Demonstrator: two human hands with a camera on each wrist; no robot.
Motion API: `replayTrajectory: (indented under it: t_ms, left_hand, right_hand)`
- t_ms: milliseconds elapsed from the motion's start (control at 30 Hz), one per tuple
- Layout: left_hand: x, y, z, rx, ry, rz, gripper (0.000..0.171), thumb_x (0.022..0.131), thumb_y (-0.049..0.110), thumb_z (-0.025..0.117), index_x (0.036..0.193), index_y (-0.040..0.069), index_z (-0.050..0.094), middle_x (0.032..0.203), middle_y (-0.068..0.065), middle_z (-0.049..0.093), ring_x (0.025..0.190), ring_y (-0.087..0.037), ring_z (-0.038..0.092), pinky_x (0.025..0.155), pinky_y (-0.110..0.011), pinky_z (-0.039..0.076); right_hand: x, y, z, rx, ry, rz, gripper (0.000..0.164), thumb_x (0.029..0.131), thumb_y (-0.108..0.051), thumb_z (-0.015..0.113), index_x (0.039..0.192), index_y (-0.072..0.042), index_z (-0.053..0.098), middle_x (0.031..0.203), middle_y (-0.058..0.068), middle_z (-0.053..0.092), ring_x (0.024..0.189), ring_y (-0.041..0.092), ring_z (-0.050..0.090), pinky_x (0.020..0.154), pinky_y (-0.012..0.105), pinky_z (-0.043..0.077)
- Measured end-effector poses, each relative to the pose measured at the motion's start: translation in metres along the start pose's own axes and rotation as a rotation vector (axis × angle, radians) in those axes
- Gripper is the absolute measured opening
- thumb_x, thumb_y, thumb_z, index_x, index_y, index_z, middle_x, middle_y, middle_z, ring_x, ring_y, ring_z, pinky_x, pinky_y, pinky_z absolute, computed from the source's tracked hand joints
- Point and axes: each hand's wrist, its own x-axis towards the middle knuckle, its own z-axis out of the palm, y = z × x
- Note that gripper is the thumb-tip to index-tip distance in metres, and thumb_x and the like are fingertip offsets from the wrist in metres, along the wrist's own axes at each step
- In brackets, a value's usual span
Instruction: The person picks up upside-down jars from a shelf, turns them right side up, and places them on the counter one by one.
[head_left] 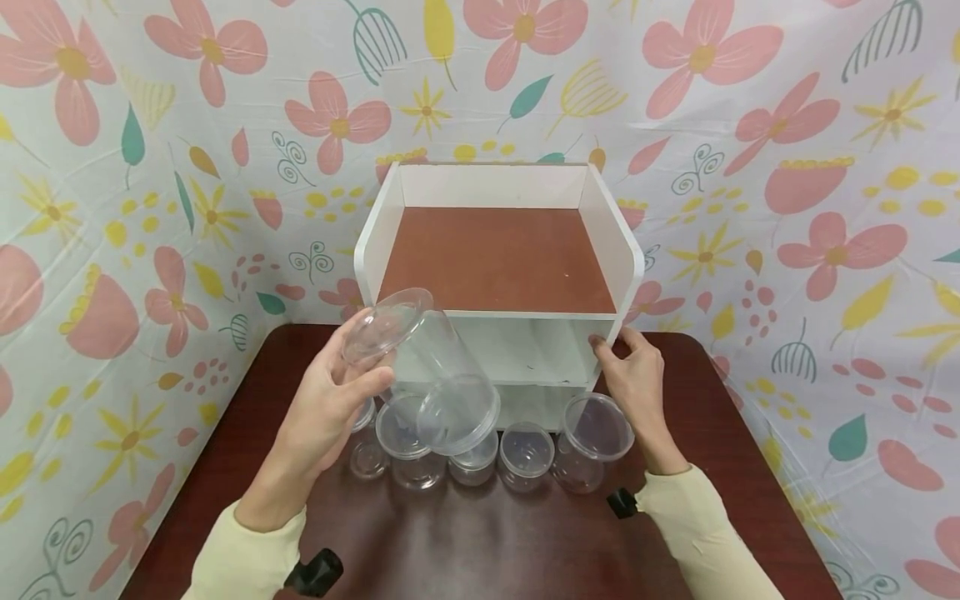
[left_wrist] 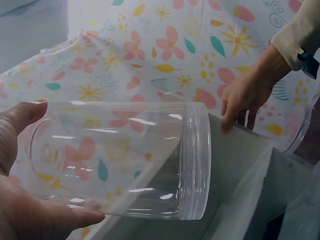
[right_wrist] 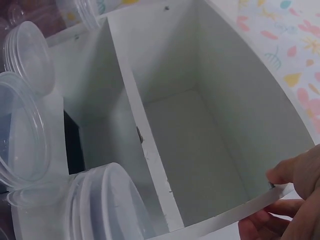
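Note:
A large clear plastic jar with a lid [head_left: 459, 367] is held tilted in my left hand [head_left: 315, 408], above the row of jars and before the shelf. In the left wrist view, thumb and fingers grip the jar [left_wrist: 120, 160] near its base, and nothing shows inside it. My right hand [head_left: 636, 379] pinches the front edge of the right side panel of a small white shelf unit [head_left: 618, 250] with a brown top. The right wrist view shows thumb and fingers [right_wrist: 287, 172] on either side of that panel's edge, next to the bare compartments [right_wrist: 175, 150].
Several clear lidded jars stand in a row along the shelf's front, among them a wide one [head_left: 408, 429] and a rightmost one [head_left: 597, 429]. The dark wooden table [head_left: 480, 550] extends toward me. Floral cloth [head_left: 750, 167] hangs behind and at both sides.

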Motion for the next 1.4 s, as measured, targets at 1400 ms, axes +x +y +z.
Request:
replayTrajectory:
  t_ms: [1400]
  left_hand:
    - [-0.002,-0.080,0.026,-0.229,0.110,0.035,0.086,0.094,-0.001,0.062,0.162,-0.003,0.009,0.163,-0.022,0.029,0.145,-0.031,0.042,0.118,-0.037,0.033]
  right_hand:
    - [-0.086,-0.016,-0.005,0.424,-0.242,-0.092,0.042,0.096,0.009,0.065,0.136,0.011,0.053,0.123,0.016,0.062,0.107,0.010,0.064,0.088,0.017,0.052]
